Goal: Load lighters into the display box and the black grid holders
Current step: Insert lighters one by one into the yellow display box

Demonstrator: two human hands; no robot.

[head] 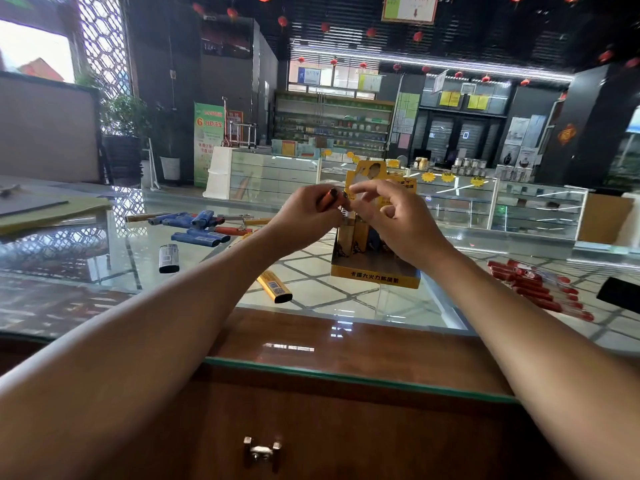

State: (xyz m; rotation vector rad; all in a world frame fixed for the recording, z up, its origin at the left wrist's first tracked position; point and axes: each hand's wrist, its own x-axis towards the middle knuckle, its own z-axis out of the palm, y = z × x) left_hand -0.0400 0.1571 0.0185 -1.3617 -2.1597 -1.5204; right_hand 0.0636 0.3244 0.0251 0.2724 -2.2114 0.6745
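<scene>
Both hands are raised together just above the yellow display box [375, 277], which stands upright on the glass desk [346, 303] with gold-coloured lighters [358, 235] already standing in its front slots. The left hand [304, 216] grips an orange lighter [327, 199], its fingers curled round the body so that the dark top end points toward the other hand. The right hand [394, 220] sits just beside it, with thumb and forefinger brought to that top end and the other fingers loosely bent. Whether those fingertips actually pinch the lighter or only touch it cannot be told.

On the desk to the left lies a loose cluster of blue lighters [199, 227], with an orange one among them. Nearer the person, a black-and-white lighter [168, 258] lies on its own. A yellow lighter [275, 287] lies flat just left of the box. Well apart on the right, a row of red lighters [535, 287] lies side by side, and a black object [620, 294] shows at the frame's edge, too cropped to identify. The desk's wooden front below carries a metal drawer handle [262, 452].
</scene>
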